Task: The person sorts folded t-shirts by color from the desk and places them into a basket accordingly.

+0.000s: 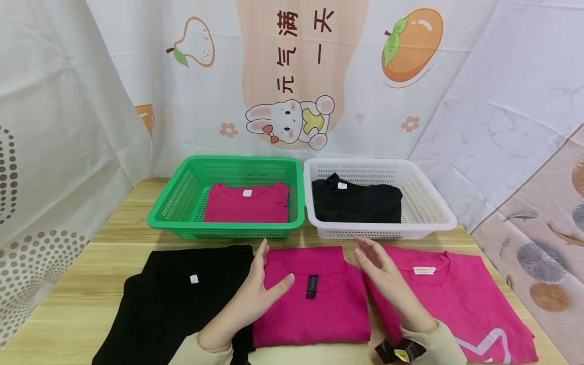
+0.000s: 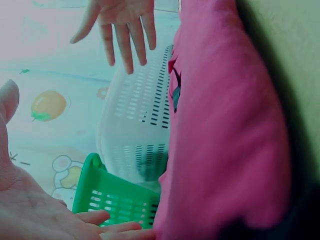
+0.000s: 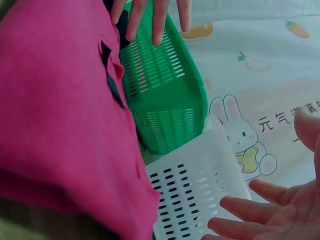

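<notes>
A folded magenta T-shirt [image 1: 315,319] with a black neck label lies on the table between my two hands. My left hand [image 1: 256,296] is at its left edge, fingers straight and thumb spread toward the shirt. Over on the right side, my right hand [image 1: 388,278] is held with fingers extended, overlapping the gap beside a second pink T-shirt [image 1: 433,289]. Neither hand holds anything. In the left wrist view, the magenta shirt [image 2: 225,125] shows beside the left palm [image 2: 30,210]; in the right wrist view, the right palm [image 3: 280,215] faces it with fingers apart.
A folded black T-shirt [image 1: 182,309] lies left on the wooden table [image 1: 59,314]. Behind stand a green basket [image 1: 228,224] with a pink shirt [image 1: 246,207] and a white basket [image 1: 388,226] with a black shirt [image 1: 360,204]. A printed curtain [image 1: 205,116] hangs at the back.
</notes>
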